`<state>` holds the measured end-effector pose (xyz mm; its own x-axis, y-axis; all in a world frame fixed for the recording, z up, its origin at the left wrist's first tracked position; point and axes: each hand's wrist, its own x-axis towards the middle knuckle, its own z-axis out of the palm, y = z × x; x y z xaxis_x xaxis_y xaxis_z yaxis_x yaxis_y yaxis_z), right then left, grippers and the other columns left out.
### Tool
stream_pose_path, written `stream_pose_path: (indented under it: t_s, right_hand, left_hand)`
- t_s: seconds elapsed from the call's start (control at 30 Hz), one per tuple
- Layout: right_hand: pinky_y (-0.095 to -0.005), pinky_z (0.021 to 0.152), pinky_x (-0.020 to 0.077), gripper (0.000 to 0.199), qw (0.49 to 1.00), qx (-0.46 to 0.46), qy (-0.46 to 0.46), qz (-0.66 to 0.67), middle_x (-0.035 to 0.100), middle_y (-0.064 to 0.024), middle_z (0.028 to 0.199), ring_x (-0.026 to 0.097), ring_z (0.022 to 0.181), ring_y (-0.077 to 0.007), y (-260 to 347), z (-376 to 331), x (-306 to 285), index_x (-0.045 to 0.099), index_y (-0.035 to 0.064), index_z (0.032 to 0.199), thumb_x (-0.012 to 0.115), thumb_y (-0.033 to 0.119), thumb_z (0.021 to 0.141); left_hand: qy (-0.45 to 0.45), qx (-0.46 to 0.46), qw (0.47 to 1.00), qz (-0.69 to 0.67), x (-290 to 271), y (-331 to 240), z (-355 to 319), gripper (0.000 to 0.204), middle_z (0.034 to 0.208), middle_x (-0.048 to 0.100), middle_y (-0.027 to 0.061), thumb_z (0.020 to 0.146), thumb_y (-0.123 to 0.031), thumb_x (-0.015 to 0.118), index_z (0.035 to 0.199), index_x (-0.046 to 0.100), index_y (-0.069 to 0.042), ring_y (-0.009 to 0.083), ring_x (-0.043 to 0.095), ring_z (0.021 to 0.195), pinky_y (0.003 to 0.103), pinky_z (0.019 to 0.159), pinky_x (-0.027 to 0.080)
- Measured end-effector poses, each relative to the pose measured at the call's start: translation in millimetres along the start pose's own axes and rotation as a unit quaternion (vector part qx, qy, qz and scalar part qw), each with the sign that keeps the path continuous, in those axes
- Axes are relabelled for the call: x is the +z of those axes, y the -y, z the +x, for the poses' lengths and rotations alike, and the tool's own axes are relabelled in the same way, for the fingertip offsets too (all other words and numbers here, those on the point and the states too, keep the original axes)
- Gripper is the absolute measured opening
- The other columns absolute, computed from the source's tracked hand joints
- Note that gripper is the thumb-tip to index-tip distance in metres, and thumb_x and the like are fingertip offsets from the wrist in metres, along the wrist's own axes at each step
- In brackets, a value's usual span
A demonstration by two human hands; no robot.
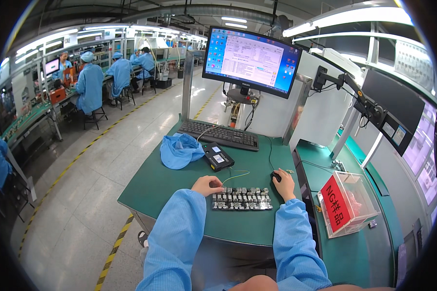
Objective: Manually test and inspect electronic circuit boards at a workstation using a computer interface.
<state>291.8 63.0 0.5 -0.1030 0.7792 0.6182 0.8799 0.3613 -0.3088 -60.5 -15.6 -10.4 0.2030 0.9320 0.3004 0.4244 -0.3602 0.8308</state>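
My left hand (208, 185) is at the upper left corner of a panel of small circuit boards (242, 199), its thumb and fingers pinched together. What they hold, if anything, is too small to make out. The panel lies flat on the green table and carries rows of silvery metal parts. A thin yellow-green wire (240, 173) runs between a black box-shaped device (218, 156) with a small screen and the area by my left fingertips. My right hand (285, 186) is wrapped over a black computer mouse (277, 177) to the right of the panel.
Behind the device are a blue cloth cap (180, 151) and a black keyboard (221, 134). A lit monitor (251, 60) stands beyond them. On the lower right bench (347, 257) sits a clear box (357, 203) with a red label. Several people in blue work along the left.
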Motion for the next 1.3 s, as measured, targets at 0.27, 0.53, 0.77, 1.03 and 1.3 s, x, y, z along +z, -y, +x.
stream_pose_path:
  t_s: [0.27, 0.53, 0.77, 1.03, 1.3]
  right_hand:
    - [-0.0375, 0.091, 0.0452, 0.030, 1.000, 0.008, 0.003, 0.000, 0.058, -0.0054, 0.122, 0.054, 0.109, -0.0273, -1.9, -0.5, 2.3, 0.065, 0.0166, 0.106, 0.063, 0.024, 0.076]
    - [-0.0381, 0.089, 0.0465, 0.029, 1.000, -0.009, -0.018, -0.017, 0.058, -0.0078, 0.119, 0.055, 0.107, -0.0289, -3.7, -1.5, 4.0, 0.065, 0.0170, 0.103, 0.064, 0.024, 0.076]
    - [-0.0385, 0.088, 0.0467, 0.028, 1.000, -0.010, -0.019, -0.012, 0.059, -0.0077, 0.116, 0.055, 0.106, -0.0288, -4.0, -1.0, 4.1, 0.065, 0.0168, 0.103, 0.064, 0.023, 0.076]
    - [-0.0385, 0.090, 0.0453, 0.029, 1.000, 0.009, 0.007, -0.009, 0.059, -0.0081, 0.117, 0.054, 0.108, -0.0282, 0.2, -0.7, 0.3, 0.064, 0.0161, 0.106, 0.063, 0.024, 0.078]
    - [-0.0388, 0.090, 0.0453, 0.029, 1.000, 0.005, 0.006, -0.016, 0.058, -0.0083, 0.118, 0.054, 0.108, -0.0286, -1.2, -0.5, 1.7, 0.064, 0.0169, 0.106, 0.063, 0.024, 0.078]
  left_hand:
    - [-0.002, -0.001, 1.000, 0.004, -0.1, -2.3, -0.7, 0.025, 0.083, 0.066, 0.0073, 0.071, -0.024, 0.077, 0.085, 0.068, -0.006, 0.0162, 0.063, 0.078, 0.029, 0.073, 0.050]
    - [-0.004, -0.006, 1.000, -0.003, 0.4, -0.7, -0.3, 0.025, 0.082, 0.066, 0.0066, 0.071, -0.025, 0.077, 0.085, 0.068, -0.007, 0.0157, 0.063, 0.077, 0.029, 0.073, 0.050]
    - [-0.004, -0.007, 1.000, -0.002, 1.0, -0.3, -0.3, 0.024, 0.081, 0.066, 0.0064, 0.070, -0.024, 0.078, 0.085, 0.068, -0.008, 0.0157, 0.063, 0.076, 0.029, 0.072, 0.049]
    - [-0.001, -0.006, 1.000, -0.008, 0.3, -1.8, -0.3, 0.023, 0.082, 0.066, 0.0058, 0.072, -0.022, 0.077, 0.086, 0.068, -0.006, 0.0144, 0.062, 0.076, 0.028, 0.071, 0.048]
    - [-0.005, 0.003, 1.000, 0.000, 0.9, -0.3, -0.6, 0.023, 0.081, 0.065, 0.0052, 0.073, -0.021, 0.077, 0.087, 0.067, -0.005, 0.0131, 0.060, 0.074, 0.027, 0.069, 0.048]
